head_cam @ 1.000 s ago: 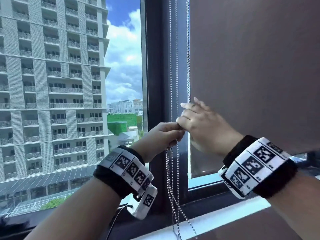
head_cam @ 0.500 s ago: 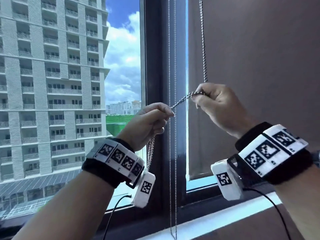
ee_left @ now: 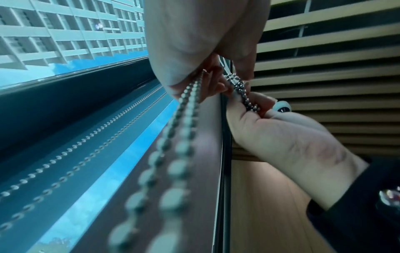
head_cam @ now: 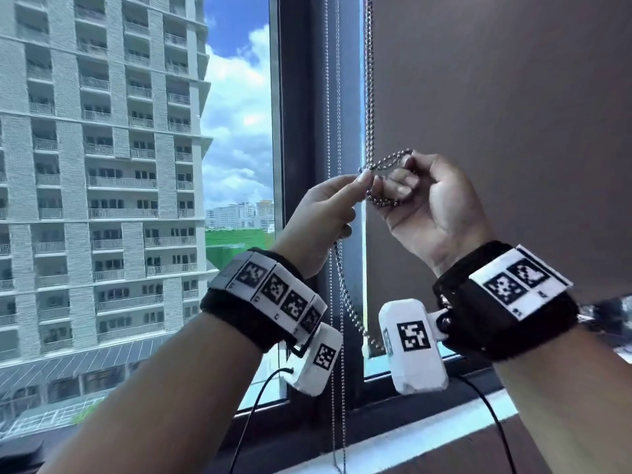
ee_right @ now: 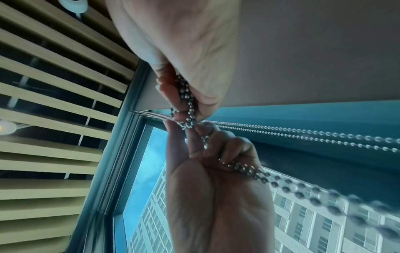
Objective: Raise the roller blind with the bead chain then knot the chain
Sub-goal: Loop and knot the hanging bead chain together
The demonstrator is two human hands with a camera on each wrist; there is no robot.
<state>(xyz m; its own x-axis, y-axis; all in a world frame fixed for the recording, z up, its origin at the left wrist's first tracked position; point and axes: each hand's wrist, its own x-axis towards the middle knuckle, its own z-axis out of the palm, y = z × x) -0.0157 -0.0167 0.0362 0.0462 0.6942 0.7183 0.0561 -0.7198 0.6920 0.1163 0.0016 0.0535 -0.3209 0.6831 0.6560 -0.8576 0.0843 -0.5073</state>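
The knotting step is in hand: the bead chain (head_cam: pixel 388 162) is pinched by the left hand (head_cam: pixel 325 213) and looped through the curled fingers (head_cam: pixel 398 186) of the right hand (head_cam: pixel 434 206), beside the blind (head_cam: pixel 496 131). Apparently unclosed, the loop needs its tail passed through and tightened.

The bead chain (head_cam: pixel 368 97) was metal, small polished balls with a bright silvery shine. The roller blind (head_cam: pixel 496 131) looked like matt grey-brown cloth, smooth and even. The window frame (head_cam: pixel 301 114) was dark with a dull finish. Overhead, the ceiling slats (ee_right: pixel 54 71) looked like pale, smooth wood. The wristbands (head_cam: pixel 506 323) were black fuzzy cloth.
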